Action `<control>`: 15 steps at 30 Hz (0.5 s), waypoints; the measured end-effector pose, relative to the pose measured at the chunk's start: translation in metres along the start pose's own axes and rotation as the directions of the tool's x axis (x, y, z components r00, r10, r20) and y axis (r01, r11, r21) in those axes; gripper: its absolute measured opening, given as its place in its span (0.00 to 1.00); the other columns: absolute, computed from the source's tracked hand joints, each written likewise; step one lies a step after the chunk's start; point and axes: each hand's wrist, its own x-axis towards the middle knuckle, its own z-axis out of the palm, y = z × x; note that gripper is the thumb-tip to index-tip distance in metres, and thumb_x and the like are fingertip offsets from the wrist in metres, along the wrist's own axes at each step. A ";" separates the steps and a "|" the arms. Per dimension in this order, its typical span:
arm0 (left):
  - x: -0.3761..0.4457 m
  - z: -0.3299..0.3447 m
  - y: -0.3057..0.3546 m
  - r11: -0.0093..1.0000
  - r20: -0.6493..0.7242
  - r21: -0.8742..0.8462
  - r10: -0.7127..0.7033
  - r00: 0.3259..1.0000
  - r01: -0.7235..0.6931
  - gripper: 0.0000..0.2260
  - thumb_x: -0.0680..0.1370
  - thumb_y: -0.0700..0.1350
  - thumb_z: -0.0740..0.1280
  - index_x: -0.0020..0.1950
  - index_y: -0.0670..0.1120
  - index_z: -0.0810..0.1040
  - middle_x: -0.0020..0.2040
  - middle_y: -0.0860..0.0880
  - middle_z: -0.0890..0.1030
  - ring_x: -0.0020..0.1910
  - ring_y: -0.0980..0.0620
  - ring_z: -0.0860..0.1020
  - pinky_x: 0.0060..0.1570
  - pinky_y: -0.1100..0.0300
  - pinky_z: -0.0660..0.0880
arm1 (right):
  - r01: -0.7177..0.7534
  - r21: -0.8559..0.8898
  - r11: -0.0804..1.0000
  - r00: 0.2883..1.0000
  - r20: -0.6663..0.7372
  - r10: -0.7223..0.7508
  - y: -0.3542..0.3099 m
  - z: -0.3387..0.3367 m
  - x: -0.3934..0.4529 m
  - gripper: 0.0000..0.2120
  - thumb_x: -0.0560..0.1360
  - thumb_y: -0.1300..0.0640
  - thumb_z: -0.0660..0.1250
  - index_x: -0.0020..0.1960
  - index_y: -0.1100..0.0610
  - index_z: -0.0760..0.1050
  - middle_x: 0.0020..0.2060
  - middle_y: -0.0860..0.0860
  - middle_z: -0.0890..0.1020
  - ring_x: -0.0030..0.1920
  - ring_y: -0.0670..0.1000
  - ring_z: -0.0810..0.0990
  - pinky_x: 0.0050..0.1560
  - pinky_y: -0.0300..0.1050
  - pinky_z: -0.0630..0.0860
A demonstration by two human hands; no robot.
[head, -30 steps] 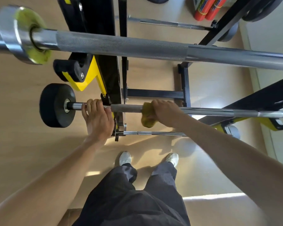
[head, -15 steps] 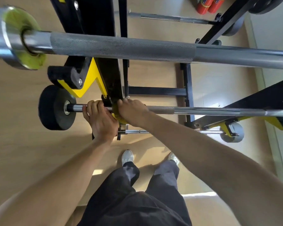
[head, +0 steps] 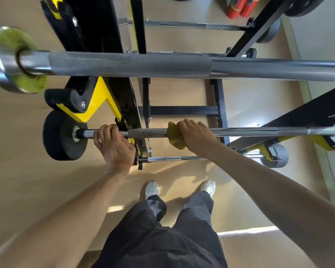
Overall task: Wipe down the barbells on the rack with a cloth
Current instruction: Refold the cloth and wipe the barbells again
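A thin chrome barbell (head: 249,130) with a black end weight (head: 60,137) lies across the black and yellow rack (head: 108,105) at mid height. My left hand (head: 114,144) grips this bar near its left end, just beside the rack upright. My right hand (head: 196,137) holds a yellow cloth (head: 174,137) wrapped round the same bar, right of the knurled section. A thick barbell (head: 162,64) with a steel collar (head: 10,60) crosses the view above, closer to the camera. A lower thin bar (head: 172,158) sits beneath my hands.
Another bar (head: 197,26) rests on the far side of the rack. Two red cylinders (head: 242,6) stand on the wooden floor at the top right. A grey end weight (head: 277,157) shows at the right. My legs and white shoes (head: 152,189) are below.
My right hand slid the cloth left along the bar up against my left hand, then back to the right. My left hand has stayed gripping the bar's left end.
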 end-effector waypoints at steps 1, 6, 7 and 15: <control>0.000 -0.001 0.001 1.000 0.005 -0.003 -0.001 1.000 0.001 0.11 0.77 0.40 0.56 0.54 0.40 0.76 0.54 0.42 0.78 0.62 0.41 0.72 0.73 0.44 0.58 | -0.011 0.001 1.000 1.000 0.012 0.011 -0.001 0.000 0.000 0.25 0.76 0.55 0.71 0.68 0.56 0.64 0.62 0.53 0.74 0.59 0.52 0.75 0.63 0.50 0.72; 0.001 0.000 0.001 1.000 0.026 0.005 -0.029 0.999 0.029 0.12 0.76 0.40 0.56 0.55 0.40 0.76 0.55 0.42 0.78 0.63 0.42 0.72 0.74 0.45 0.57 | 0.054 -0.087 0.995 0.997 0.052 -0.050 -0.034 -0.007 0.024 0.17 0.80 0.54 0.64 0.65 0.60 0.66 0.57 0.54 0.76 0.55 0.52 0.77 0.56 0.47 0.75; 0.001 0.000 0.001 0.999 0.036 0.012 -0.033 0.999 0.032 0.12 0.76 0.40 0.56 0.55 0.40 0.76 0.55 0.42 0.78 0.63 0.42 0.72 0.74 0.45 0.57 | 0.064 -0.068 0.996 0.997 0.052 -0.060 -0.045 -0.008 0.031 0.17 0.81 0.54 0.63 0.65 0.60 0.67 0.57 0.55 0.76 0.55 0.53 0.77 0.56 0.47 0.75; 0.004 -0.002 -0.001 0.999 0.046 0.039 -0.024 0.999 0.022 0.10 0.75 0.44 0.62 0.53 0.42 0.76 0.54 0.44 0.79 0.62 0.43 0.73 0.72 0.46 0.59 | 0.113 -0.006 0.994 0.984 -0.139 -0.113 -0.120 0.009 0.068 0.10 0.81 0.55 0.59 0.60 0.57 0.71 0.56 0.55 0.80 0.56 0.56 0.80 0.58 0.51 0.75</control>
